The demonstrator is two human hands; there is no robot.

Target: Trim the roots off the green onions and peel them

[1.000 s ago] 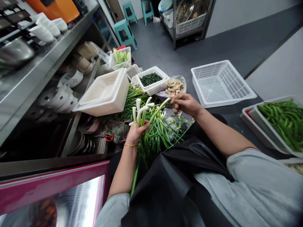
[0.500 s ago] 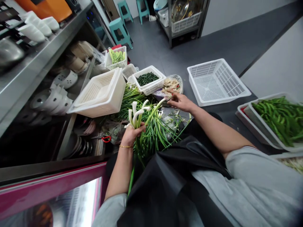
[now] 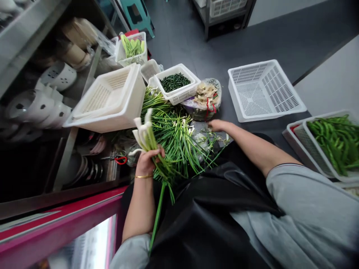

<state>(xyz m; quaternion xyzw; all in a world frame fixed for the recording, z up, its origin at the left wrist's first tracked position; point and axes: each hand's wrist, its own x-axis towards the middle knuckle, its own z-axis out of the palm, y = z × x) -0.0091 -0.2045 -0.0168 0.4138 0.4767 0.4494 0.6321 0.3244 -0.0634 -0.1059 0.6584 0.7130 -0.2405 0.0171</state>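
Note:
My left hand (image 3: 148, 160) is closed around a bunch of scallions (image 3: 146, 136), white ends up, long green leaves hanging over my lap. A loose pile of scallions (image 3: 179, 140) lies just beyond it on the floor. My right hand (image 3: 216, 125) is low by the floor, beside scattered trimmings (image 3: 215, 138) and just in front of a plastic bag of scraps (image 3: 207, 95) with a red tie. Its fingers point down and are mostly hidden, so I cannot see whether they grip anything.
A perforated white basket (image 3: 266, 93) stands at the right, near baskets of green peppers (image 3: 335, 140). Stacked white crates (image 3: 109, 101), a basket of dark green chillies (image 3: 175, 83) and red-handled scissors (image 3: 120, 160) are ahead and left. Metal shelving (image 3: 81, 89) borders the left side.
My left hand has shifted slightly left, with the bunch raised and tilted. My right hand has moved down from in front of the scrap bag toward the floor trimmings. The view has tipped downward.

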